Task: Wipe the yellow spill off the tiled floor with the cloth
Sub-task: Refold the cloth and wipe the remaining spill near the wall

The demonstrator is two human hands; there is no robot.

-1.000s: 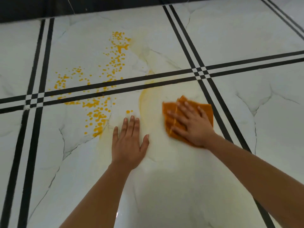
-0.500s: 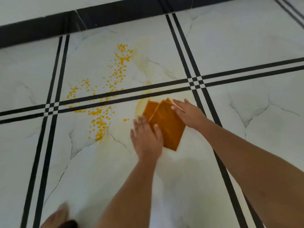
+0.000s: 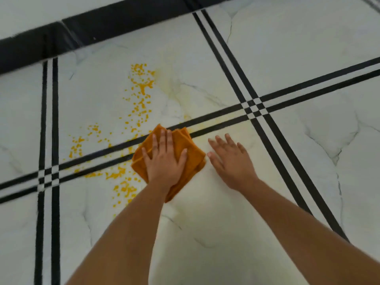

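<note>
A folded orange cloth [image 3: 191,159] lies on the white tiled floor [image 3: 205,223], across the black double grout stripes. My left hand [image 3: 164,161] presses flat on the cloth with straight, spread fingers. My right hand [image 3: 230,161] rests flat on the bare tile just right of the cloth, fingers spread, apart from it. The yellow spill [image 3: 141,85] is a scatter of orange-yellow drops running from the far tile down past the cloth's left edge, with more yellow drops [image 3: 123,188] beside my left wrist. A faint yellow smear [image 3: 216,124] lies beyond the cloth.
A dark skirting band [image 3: 102,25] runs along the far wall edge. Black double stripes cross at a stripe crossing [image 3: 255,108] to the right and another stripe crossing [image 3: 48,177] to the left. The tile under my forearms looks wiped and pale.
The cloth passed from my right hand to my left hand and moved left onto the stripes by the drops. My right hand now lies on bare tile. The view shifted toward the wall.
</note>
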